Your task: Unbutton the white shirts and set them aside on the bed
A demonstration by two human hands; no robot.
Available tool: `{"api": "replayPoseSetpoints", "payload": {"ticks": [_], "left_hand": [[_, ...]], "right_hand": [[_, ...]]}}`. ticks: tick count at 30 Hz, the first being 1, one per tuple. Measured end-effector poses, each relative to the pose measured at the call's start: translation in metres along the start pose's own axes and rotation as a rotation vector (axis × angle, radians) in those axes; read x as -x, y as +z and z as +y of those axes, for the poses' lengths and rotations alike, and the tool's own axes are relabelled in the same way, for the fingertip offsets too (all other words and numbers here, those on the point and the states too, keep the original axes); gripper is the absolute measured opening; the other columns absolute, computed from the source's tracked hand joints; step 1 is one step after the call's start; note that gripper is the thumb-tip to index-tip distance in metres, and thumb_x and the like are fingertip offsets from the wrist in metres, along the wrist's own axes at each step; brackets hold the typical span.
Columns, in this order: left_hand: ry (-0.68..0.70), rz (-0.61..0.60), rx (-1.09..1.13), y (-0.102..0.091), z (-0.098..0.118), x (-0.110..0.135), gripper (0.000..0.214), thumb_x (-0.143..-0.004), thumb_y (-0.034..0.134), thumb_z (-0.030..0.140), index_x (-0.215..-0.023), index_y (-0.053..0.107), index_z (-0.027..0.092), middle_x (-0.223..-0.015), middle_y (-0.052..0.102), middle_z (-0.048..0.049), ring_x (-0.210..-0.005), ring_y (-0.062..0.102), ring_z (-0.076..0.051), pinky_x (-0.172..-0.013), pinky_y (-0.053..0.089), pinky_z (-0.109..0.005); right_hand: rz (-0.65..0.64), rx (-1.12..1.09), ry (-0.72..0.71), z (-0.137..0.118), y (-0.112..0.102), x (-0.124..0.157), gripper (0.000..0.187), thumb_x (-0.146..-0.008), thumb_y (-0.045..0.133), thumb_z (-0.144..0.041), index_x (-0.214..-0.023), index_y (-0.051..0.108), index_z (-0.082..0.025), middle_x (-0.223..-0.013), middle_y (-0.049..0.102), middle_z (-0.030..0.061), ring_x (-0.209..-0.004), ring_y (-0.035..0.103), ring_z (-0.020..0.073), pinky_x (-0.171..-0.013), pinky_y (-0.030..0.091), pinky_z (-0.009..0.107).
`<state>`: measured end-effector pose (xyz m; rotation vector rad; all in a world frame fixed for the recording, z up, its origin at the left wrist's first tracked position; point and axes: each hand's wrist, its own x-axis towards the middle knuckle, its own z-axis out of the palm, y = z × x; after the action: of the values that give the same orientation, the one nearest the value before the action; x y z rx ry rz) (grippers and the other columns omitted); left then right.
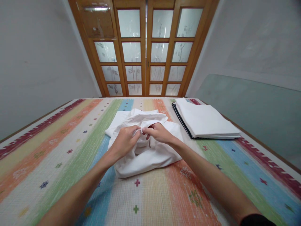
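Observation:
A crumpled white garment (pixel 145 161) lies on the striped cloth in front of me, its near edge folded into a soft curve. My left hand (pixel 125 139) pinches a bit of its raised edge between thumb and index finger. Right beside it, my right hand (pixel 159 133) grips the same edge, fingertips almost touching those of the left. The fabric between the hands stands up a little, with loose folds opening below and behind it. Whatever small detail sits between the fingertips is too small to make out.
To the right lies a neat stack of folded white cloth (pixel 209 121), with a black folded item (pixel 182 121) showing beneath. A colourful striped cloth (pixel 77 157) covers the surface. Wooden doors with glass panes (pixel 147 51) stand beyond, and a pale green panel (pixel 254 110) borders the right side.

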<state>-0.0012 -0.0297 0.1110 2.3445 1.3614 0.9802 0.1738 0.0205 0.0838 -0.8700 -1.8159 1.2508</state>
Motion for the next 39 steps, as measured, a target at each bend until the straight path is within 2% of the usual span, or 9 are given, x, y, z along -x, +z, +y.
{"api": "replayPoseSetpoints", "payload": {"ticks": [9,18,24,32,39], "left_hand": [[-0.037,0.036,0.084,0.006,0.003,0.003,0.025,-0.085,0.048,0.021,-0.083,0.073,0.018,-0.078,0.075,-0.0006,-0.07,0.066,-0.016,-0.07,0.047,-0.026],[-0.139,0.062,0.258,0.007,0.005,0.003,0.027,-0.081,0.049,0.023,-0.083,0.075,0.019,-0.082,0.076,0.0005,-0.079,0.068,-0.017,-0.076,0.049,-0.027],[-0.142,0.086,0.263,0.009,0.008,0.004,0.022,-0.079,0.055,0.026,-0.081,0.076,0.02,-0.081,0.076,0.0011,-0.077,0.068,-0.017,-0.073,0.05,-0.026],[-0.132,0.105,0.224,0.009,0.006,0.004,0.019,-0.077,0.066,0.036,-0.075,0.075,0.02,-0.075,0.076,0.0011,-0.072,0.069,-0.018,-0.069,0.049,-0.026],[-0.057,0.189,0.156,0.02,0.004,0.007,0.016,-0.078,0.062,0.024,-0.085,0.076,0.02,-0.079,0.077,0.0015,-0.067,0.069,-0.015,-0.066,0.049,-0.023]], "right_hand": [[-0.008,0.071,-0.027,0.008,-0.003,-0.001,0.022,-0.076,0.059,-0.032,-0.067,0.068,-0.014,-0.066,0.069,0.0048,-0.063,0.065,0.0167,-0.062,0.05,0.026],[-0.009,0.266,-0.082,-0.002,-0.009,0.004,0.024,-0.077,0.063,-0.035,-0.065,0.069,-0.015,-0.067,0.07,0.0052,-0.067,0.065,0.0185,-0.064,0.049,0.026],[-0.022,0.144,-0.103,-0.001,-0.014,0.004,0.022,-0.076,0.064,-0.035,-0.067,0.069,-0.015,-0.07,0.071,0.0053,-0.068,0.065,0.0183,-0.066,0.05,0.028],[-0.115,0.09,-0.126,-0.013,-0.017,0.006,0.016,-0.077,0.062,-0.029,-0.071,0.068,-0.015,-0.068,0.069,0.0023,-0.065,0.064,0.0156,-0.064,0.049,0.026],[-0.091,0.14,-0.094,-0.019,-0.022,0.007,0.023,-0.077,0.064,-0.035,-0.069,0.07,-0.013,-0.066,0.07,0.0044,-0.064,0.066,0.0163,-0.063,0.051,0.026]]}}
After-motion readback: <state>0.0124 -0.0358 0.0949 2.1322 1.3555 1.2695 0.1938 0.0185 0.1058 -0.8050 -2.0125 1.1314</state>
